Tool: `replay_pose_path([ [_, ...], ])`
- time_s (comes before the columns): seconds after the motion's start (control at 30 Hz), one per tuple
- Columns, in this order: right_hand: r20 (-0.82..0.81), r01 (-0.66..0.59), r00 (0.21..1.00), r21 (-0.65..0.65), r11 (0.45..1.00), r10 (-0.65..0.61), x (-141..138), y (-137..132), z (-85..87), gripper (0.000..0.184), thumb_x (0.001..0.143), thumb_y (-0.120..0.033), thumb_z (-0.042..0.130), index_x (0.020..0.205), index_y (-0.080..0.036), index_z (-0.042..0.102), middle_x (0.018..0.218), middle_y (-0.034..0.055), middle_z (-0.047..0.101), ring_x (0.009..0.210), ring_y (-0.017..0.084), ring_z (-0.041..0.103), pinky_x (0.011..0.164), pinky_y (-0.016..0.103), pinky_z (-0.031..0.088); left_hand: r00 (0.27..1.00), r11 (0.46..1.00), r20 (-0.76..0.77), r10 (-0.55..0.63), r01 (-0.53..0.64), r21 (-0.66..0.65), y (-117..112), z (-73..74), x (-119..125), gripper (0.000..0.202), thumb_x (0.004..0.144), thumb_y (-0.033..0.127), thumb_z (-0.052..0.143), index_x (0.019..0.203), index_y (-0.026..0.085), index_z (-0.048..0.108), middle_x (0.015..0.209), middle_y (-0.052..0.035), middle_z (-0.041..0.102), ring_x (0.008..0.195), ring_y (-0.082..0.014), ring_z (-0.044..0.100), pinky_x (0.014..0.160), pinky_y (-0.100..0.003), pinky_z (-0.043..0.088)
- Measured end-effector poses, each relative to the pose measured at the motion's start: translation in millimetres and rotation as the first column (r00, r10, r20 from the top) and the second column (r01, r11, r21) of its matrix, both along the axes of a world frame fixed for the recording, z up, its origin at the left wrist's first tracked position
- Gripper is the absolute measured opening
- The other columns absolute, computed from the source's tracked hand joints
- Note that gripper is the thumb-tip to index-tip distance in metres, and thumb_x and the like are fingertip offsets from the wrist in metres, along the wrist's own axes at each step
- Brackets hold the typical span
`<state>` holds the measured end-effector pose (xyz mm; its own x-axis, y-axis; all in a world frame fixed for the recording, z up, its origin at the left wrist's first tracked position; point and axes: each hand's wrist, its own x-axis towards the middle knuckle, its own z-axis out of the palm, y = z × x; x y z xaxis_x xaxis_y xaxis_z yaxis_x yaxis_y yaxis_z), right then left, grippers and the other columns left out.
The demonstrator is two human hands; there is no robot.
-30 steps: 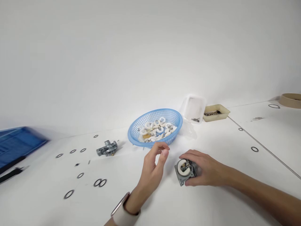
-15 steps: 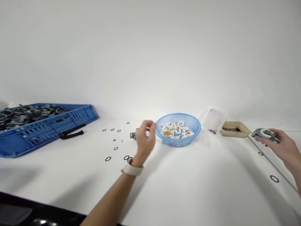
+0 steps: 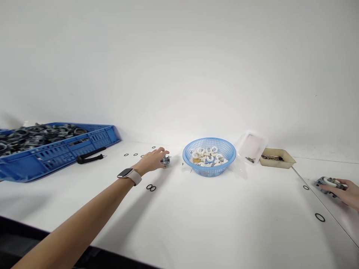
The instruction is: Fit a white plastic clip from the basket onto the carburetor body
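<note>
My left hand (image 3: 151, 160), with a watch on its wrist, is closed around a small grey metal part (image 3: 165, 160) at the tabletop, left of the blue basket. The palm and fingers hide some of that part. At the far right my right hand (image 3: 349, 192) grips a grey metal housing with a white ring (image 3: 331, 184) on it, low over the table. White C-shaped plastic pieces (image 3: 209, 158) fill the bottom of the round blue basket (image 3: 209, 172) between my hands.
A blue crate (image 3: 60, 153) heaped with dark metal parts stands at left, with black-handled pliers (image 3: 91, 156) beside it. Black rings (image 3: 151, 188) lie about the table. Right of the basket are a white tray (image 3: 252, 145) and a beige bin (image 3: 277, 160) with small metal pieces.
My left hand has moved left and down from beside the basket onto the small metal part. My right hand has lowered with the housing and shifted right.
</note>
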<state>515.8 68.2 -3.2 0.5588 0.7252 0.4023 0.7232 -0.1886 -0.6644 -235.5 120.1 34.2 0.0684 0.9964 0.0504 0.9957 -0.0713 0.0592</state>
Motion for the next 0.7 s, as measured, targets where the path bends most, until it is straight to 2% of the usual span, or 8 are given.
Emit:
replay_pose_path([
  [0.07, -0.249, 0.051, 0.964, -0.169, 0.984, -0.092, -6.1, -2.9, 5.4, 0.045, 0.042, -0.049, 0.089, 0.074, -0.027, 0.066, 0.073, 0.0258, 0.068, 0.072, 0.038, 0.067, 0.054, 0.052, 0.042, 0.999, 1.000, -0.043, 0.009, -0.009, -0.008, 2.2, -2.0, -1.6, 0.042, 0.099, 0.039, 0.066, 0.134, 0.018, 0.056, 0.137, -0.0122, 0.055, 0.116, -0.0294, 0.059, 0.098, -0.050, 0.050],
  [0.13, -0.333, 0.041, 0.935, -0.235, 0.971, -0.120, -11.7, -4.9, 10.6, 0.052, 0.042, -0.049, 0.089, 0.084, -0.026, 0.069, 0.082, 0.0274, 0.068, 0.079, 0.039, 0.066, 0.059, 0.053, 0.042, 0.998, 1.000, -0.066, 0.007, -0.009, -0.024, 3.6, -2.7, -3.2, 0.043, 0.099, 0.042, 0.066, 0.133, 0.019, 0.057, 0.135, -0.0119, 0.056, 0.114, -0.0288, 0.059, 0.097, -0.049, 0.051],
  [0.23, -0.257, 0.058, 0.958, -0.268, 0.962, -0.130, -17.8, -5.5, 17.4, 0.080, 0.044, -0.056, 0.086, 0.114, -0.022, 0.070, 0.096, 0.0286, 0.067, 0.095, 0.044, 0.065, 0.063, 0.052, 0.042, 0.997, 0.999, -0.076, 0.004, -0.007, -0.033, 3.7, -2.7, -4.8, 0.047, 0.097, 0.048, 0.064, 0.133, 0.019, 0.057, 0.133, -0.0122, 0.058, 0.111, -0.0280, 0.061, 0.096, -0.048, 0.050],
  [0.33, -0.073, 0.151, 0.982, -0.249, 0.957, -0.173, -29.8, -7.5, 26.5, 0.107, 0.054, -0.068, 0.078, 0.144, -0.015, 0.054, 0.118, 0.0318, 0.063, 0.121, 0.052, 0.054, 0.066, 0.053, 0.041, 0.998, 0.999, -0.052, 0.024, -0.025, -0.020, 2.5, -0.9, -5.5, 0.054, 0.095, 0.053, 0.062, 0.136, 0.018, 0.056, 0.131, -0.0132, 0.060, 0.110, -0.0288, 0.062, 0.095, -0.048, 0.050],
  [0.43, 0.062, 0.175, 0.983, -0.067, 0.982, -0.171, -55.3, -12.3, 37.5, 0.096, 0.072, -0.071, 0.065, 0.151, -0.021, 0.046, 0.134, 0.0258, 0.060, 0.132, 0.048, 0.047, 0.074, 0.054, 0.043, 0.997, 0.997, 0.008, 0.074, -0.074, -0.003, 0.6, 6.4, -7.7, 0.060, 0.087, 0.053, 0.062, 0.136, 0.019, 0.056, 0.126, -0.0136, 0.066, 0.108, -0.0323, 0.065, 0.089, -0.046, 0.052],
  [0.53, 0.138, 0.097, 0.984, 0.135, 0.986, -0.116, -91.2, -15.1, 44.7, 0.074, 0.080, -0.066, 0.062, 0.143, -0.028, 0.053, 0.130, 0.0173, 0.065, 0.128, 0.042, 0.052, 0.087, 0.054, 0.047, 0.990, 0.994, 0.095, 0.109, -0.110, 0.010, -3.5, 24.6, -10.1, 0.063, 0.080, 0.055, 0.060, 0.133, 0.022, 0.056, 0.118, -0.0129, 0.071, 0.101, -0.0344, 0.068, 0.077, -0.041, 0.055],
  [0.63, 0.234, -0.100, 0.971, 0.212, 0.972, 0.049, -132.5, -14.3, 44.1, 0.063, 0.082, -0.062, 0.062, 0.135, -0.028, 0.056, 0.121, 0.0131, 0.068, 0.120, 0.040, 0.056, 0.095, 0.056, 0.047, 0.981, 0.997, 0.182, 0.073, -0.077, 0.020, -14.0, 51.2, -2.4, 0.065, 0.076, 0.060, 0.059, 0.130, 0.024, 0.056, 0.112, -0.0110, 0.074, 0.101, -0.0334, 0.069, 0.075, -0.037, 0.056],
  [0.7, 0.339, -0.318, 0.912, 0.234, 0.919, 0.230, -162.8, -15.3, 39.0, 0.056, 0.086, -0.057, 0.061, 0.131, -0.024, 0.058, 0.116, 0.0130, 0.068, 0.115, 0.038, 0.059, 0.097, 0.056, 0.048, 0.969, 1.000, 0.245, 0.019, -0.021, 0.006, -26.2, 66.8, 15.0, 0.066, 0.074, 0.064, 0.061, 0.129, 0.028, 0.055, 0.110, -0.0075, 0.075, 0.098, -0.0319, 0.069, 0.072, -0.035, 0.056],
])
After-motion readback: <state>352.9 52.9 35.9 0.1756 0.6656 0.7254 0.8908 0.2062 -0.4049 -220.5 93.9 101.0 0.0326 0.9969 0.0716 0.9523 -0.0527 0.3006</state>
